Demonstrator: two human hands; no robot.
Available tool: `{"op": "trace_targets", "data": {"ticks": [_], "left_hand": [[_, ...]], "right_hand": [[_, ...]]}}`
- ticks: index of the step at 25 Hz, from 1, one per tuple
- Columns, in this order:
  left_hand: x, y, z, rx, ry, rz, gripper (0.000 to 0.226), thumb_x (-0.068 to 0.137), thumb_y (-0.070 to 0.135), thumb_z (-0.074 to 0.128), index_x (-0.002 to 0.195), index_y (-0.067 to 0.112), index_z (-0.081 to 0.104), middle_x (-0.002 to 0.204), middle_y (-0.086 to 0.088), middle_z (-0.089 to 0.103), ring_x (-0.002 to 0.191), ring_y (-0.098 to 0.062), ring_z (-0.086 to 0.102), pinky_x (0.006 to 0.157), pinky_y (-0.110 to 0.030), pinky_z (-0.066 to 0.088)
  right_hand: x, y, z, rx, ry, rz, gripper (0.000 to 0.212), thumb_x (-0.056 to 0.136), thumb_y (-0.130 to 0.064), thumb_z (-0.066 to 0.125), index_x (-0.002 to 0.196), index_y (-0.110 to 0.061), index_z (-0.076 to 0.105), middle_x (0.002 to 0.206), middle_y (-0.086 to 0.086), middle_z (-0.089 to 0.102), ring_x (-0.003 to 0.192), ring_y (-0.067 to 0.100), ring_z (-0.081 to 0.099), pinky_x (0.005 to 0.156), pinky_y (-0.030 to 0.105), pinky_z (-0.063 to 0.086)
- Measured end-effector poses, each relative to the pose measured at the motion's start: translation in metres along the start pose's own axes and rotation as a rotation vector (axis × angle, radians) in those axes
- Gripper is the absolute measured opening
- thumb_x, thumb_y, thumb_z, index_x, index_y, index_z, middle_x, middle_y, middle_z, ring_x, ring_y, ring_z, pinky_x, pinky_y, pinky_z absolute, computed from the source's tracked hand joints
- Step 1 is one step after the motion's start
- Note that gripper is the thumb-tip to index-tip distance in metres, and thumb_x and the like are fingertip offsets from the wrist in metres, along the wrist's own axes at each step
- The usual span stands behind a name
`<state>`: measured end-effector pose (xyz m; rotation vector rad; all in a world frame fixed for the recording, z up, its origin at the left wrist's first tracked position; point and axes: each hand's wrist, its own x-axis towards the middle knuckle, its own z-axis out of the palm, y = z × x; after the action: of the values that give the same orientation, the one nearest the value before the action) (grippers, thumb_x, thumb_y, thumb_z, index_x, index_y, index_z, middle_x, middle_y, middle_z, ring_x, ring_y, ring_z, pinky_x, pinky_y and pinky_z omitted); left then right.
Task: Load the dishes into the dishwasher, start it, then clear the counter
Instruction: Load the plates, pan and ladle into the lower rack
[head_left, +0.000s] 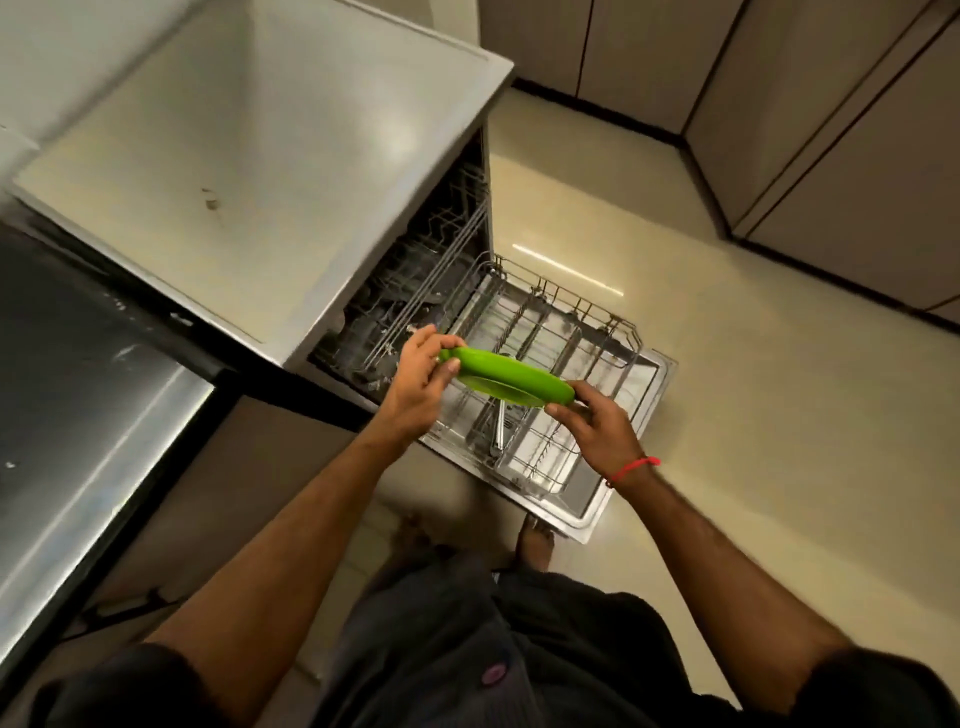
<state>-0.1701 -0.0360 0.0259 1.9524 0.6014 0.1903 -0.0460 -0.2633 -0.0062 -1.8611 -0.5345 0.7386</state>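
Observation:
I hold a green plate (506, 376) nearly edge-on above the pulled-out lower rack (582, 332) of the open dishwasher (291, 171). My left hand (423, 371) pinches the plate's left rim with fingers on top and thumb below. At the right rim, my right hand (592, 423) grips it from underneath. The wire rack rests on the lowered door (652, 387). Some metal cutlery (500, 426) stands in the rack below the plate. The upper rack (441, 249) is partly visible inside the machine.
The dishwasher's white top is bare apart from a small stain (210, 198). A dark shiny counter (78, 374) lies to the left. Beige cabinet doors (831, 130) line the far right. My bare feet (535, 538) stand on the cream floor right next to the door's edge.

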Motion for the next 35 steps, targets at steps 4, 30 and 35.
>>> {"op": "trace_targets", "data": {"ticks": [4,30,35], "left_hand": [[0.010,-0.038,0.022,-0.284,-0.040,-0.441,0.015,0.109,0.014,0.037,0.107,0.021,0.051,0.104,-0.001,0.053,0.086,-0.015,0.057,0.075,-0.033,0.056],[0.239,-0.374,0.110,-0.317,0.173,-0.965,0.054,0.102,0.055,0.041,0.152,0.036,0.032,0.132,0.002,0.047,0.092,-0.026,0.066,0.065,-0.045,0.062],[0.195,-0.370,0.104,-0.268,0.143,-1.013,0.065,0.099,0.064,0.038,0.156,0.036,0.023,0.159,0.001,0.034,0.118,-0.034,0.061,0.057,-0.037,0.061]], "right_hand": [[0.019,0.043,0.031,-0.087,-0.073,0.098,0.012,0.088,-0.022,0.072,0.096,-0.021,0.063,0.069,0.002,0.054,0.067,0.019,0.050,0.063,0.028,0.042],[0.281,0.308,0.241,-0.226,-0.191,0.321,0.042,0.094,-0.004,0.058,0.134,-0.016,0.057,0.115,0.009,0.065,0.103,0.021,0.059,0.077,0.009,0.031],[0.263,0.294,0.221,-0.306,-0.242,0.351,0.072,0.089,0.008,0.049,0.152,-0.021,0.031,0.142,0.012,0.049,0.123,0.029,0.051,0.098,0.026,0.040]]}}
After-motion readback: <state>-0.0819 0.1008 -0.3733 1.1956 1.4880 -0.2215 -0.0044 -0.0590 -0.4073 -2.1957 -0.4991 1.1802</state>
